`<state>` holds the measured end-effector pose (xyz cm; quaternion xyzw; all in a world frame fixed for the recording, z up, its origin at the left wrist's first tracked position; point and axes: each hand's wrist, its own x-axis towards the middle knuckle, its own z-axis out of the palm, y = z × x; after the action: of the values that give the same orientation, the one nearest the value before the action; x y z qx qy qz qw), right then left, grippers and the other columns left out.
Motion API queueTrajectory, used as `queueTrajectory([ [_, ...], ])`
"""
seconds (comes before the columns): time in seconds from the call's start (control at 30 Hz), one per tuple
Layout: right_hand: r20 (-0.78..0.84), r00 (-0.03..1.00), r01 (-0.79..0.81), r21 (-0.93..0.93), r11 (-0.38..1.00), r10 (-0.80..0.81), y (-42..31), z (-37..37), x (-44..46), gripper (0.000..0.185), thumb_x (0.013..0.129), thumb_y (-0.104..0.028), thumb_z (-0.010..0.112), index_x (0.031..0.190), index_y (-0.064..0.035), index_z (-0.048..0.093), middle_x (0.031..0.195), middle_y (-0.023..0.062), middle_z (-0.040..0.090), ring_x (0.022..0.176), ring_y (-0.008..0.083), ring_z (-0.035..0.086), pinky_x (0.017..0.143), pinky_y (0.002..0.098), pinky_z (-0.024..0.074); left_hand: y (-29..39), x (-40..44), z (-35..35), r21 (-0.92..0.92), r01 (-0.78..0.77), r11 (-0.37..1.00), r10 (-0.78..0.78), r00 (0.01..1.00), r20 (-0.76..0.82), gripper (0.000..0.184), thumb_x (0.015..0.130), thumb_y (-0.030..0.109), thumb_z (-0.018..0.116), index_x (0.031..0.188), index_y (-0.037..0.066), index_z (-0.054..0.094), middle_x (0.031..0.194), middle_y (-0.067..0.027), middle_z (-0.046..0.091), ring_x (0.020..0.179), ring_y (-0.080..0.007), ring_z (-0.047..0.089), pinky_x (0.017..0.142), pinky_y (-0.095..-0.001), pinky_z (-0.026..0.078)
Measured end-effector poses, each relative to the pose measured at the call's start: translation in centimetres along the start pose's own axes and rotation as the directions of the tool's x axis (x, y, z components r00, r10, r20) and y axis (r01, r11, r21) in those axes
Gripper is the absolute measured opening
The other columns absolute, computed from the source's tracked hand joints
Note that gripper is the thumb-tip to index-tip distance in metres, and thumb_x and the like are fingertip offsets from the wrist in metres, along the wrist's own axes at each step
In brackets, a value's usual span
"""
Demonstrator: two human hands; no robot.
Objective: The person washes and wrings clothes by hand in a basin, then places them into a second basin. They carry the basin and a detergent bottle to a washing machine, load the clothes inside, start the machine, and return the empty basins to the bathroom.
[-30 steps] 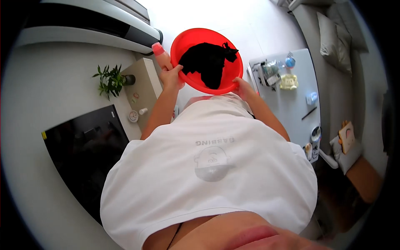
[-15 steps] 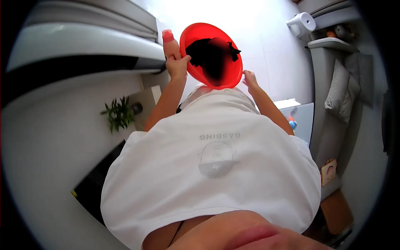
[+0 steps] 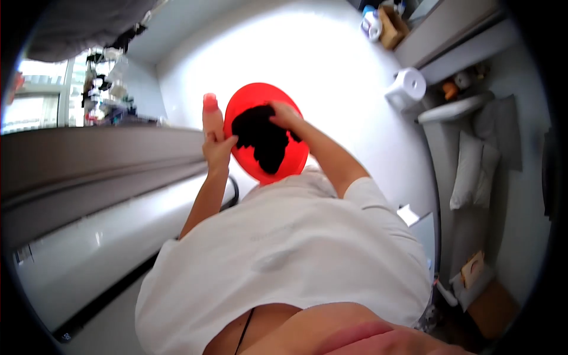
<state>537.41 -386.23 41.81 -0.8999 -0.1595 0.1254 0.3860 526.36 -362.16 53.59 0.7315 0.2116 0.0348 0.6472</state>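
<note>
A red basin (image 3: 251, 97) is held tilted in front of my body, with black cloth (image 3: 260, 133) bunched inside it. My left hand (image 3: 218, 152) is closed around the lower part of a pale pink bottle (image 3: 213, 121) with a darker pink cap. The thumb of that hand reaches to the basin's left rim, so the bottle stands upright just beside the basin. Inside the basin, my right hand (image 3: 286, 116) has its fingers curled onto the upper right of the black cloth. Its fingertips are partly lost against the black.
On my left runs a long grey ledge (image 3: 106, 157), with hanging laundry (image 3: 109, 77) by a window behind it. To the right are a white cylindrical bin (image 3: 407, 87) and a grey sofa (image 3: 429, 160) with cushions (image 3: 473, 168). A cardboard box (image 3: 391, 26) stands farther ahead.
My right hand has moved from beside the basin onto the cloth inside it. The view has shifted, showing the window and laundry; the plant has left view. My left hand keeps the bottle.
</note>
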Motion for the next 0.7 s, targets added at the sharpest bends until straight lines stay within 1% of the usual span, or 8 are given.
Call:
queueTrajectory([
  [0.1,0.026,1.000,-0.010,-0.045,0.999,0.011,0.0,0.6,10.9,0.089,0.069,-0.027,0.082,0.147,-0.0082,0.043,0.140,0.0221,0.052,0.130,0.0400,0.050,0.109,0.0464,0.0439,0.4,10.8,-0.5,0.036,-0.007,0.999,0.009,0.999,-0.050,0.042,0.072,-0.009,0.076,0.110,-0.006,0.059,0.102,-0.0151,0.067,0.087,-0.0223,0.067,0.081,-0.0328,0.058],
  [0.13,0.097,0.982,-0.155,-0.081,0.985,0.163,-0.6,0.9,14.2,0.087,0.068,-0.031,0.083,0.144,-0.0076,0.048,0.137,0.0225,0.052,0.129,0.0421,0.049,0.108,0.0468,0.0445,1.0,14.1,-1.4,0.028,-0.018,0.999,0.020,0.998,-0.052,0.042,0.072,-0.009,0.076,0.110,-0.006,0.059,0.102,-0.0151,0.067,0.087,-0.0223,0.067,0.081,-0.0328,0.058],
  [0.2,0.173,0.932,-0.281,-0.210,0.937,0.318,-0.5,-4.3,19.6,0.082,0.066,-0.034,0.085,0.138,-0.0081,0.054,0.131,0.0233,0.053,0.124,0.0405,0.052,0.106,0.0462,0.0458,6.3,18.3,2.2,-0.026,0.069,0.997,-0.071,0.993,-0.094,0.029,0.067,0.004,0.079,0.083,0.002,0.056,0.084,-0.0042,0.063,0.073,-0.0136,0.056,0.072,-0.0299,0.050],
  [0.33,0.001,0.957,-0.282,-0.247,0.927,0.291,6.3,-11.7,25.0,0.068,0.067,-0.033,0.084,0.126,-0.0086,0.060,0.126,0.0211,0.057,0.118,0.0386,0.056,0.101,0.0450,0.0483,10.1,25.4,10.9,-0.055,0.107,0.993,-0.111,0.991,-0.079,0.028,0.069,0.002,0.078,0.090,0.000,0.061,0.087,-0.0069,0.066,0.077,-0.0161,0.062,0.074,-0.0301,0.052],
  [0.5,-0.190,0.966,-0.102,0.335,0.937,0.173,13.1,-24.0,31.8,0.047,0.071,-0.009,0.073,0.115,-0.0079,0.057,0.107,0.0158,0.068,0.103,0.0314,0.067,0.090,0.0361,0.0521,13.9,37.3,22.2,-0.162,0.108,0.981,-0.114,0.993,-0.029,0.035,0.069,0.004,0.077,0.101,-0.005,0.063,0.091,-0.0072,0.067,0.080,-0.0171,0.064,0.074,-0.0276,0.052],
  [0.53,-0.248,0.956,-0.040,0.408,0.912,0.153,12.4,-27.4,33.5,0.045,0.071,-0.006,0.071,0.114,-0.0082,0.057,0.106,0.0150,0.068,0.101,0.0302,0.067,0.089,0.0352,0.0520,14.1,40.7,23.4,-0.013,0.109,0.994,-0.109,0.994,-0.026,0.036,0.068,0.006,0.077,0.099,-0.004,0.062,0.093,-0.0070,0.066,0.080,-0.0165,0.063,0.074,-0.0283,0.052],
  [0.6,-0.441,0.883,-0.019,0.305,0.952,0.159,12.6,-30.7,36.0,0.044,0.071,-0.001,0.070,0.112,-0.0082,0.056,0.105,0.0127,0.067,0.099,0.0254,0.067,0.088,0.0334,0.0519,11.5,48.7,26.4,-0.022,-0.042,0.999,0.044,0.997,0.058,0.053,0.072,0.000,0.076,0.121,-0.008,0.057,0.107,-0.0153,0.067,0.090,-0.0231,0.068,0.079,-0.0326,0.057],
  [0.7,-0.497,0.788,0.006,0.596,0.803,0.363,14.6,-37.6,36.6,0.044,0.069,0.007,0.067,0.108,-0.0105,0.059,0.100,0.0056,0.068,0.092,0.0188,0.066,0.086,0.0293,0.0517,16.1,53.0,34.6,0.135,-0.090,0.987,0.076,0.991,0.112,0.053,0.070,0.002,0.076,0.119,-0.006,0.057,0.107,-0.0109,0.066,0.096,-0.0215,0.066,0.085,-0.0307,0.054],
])
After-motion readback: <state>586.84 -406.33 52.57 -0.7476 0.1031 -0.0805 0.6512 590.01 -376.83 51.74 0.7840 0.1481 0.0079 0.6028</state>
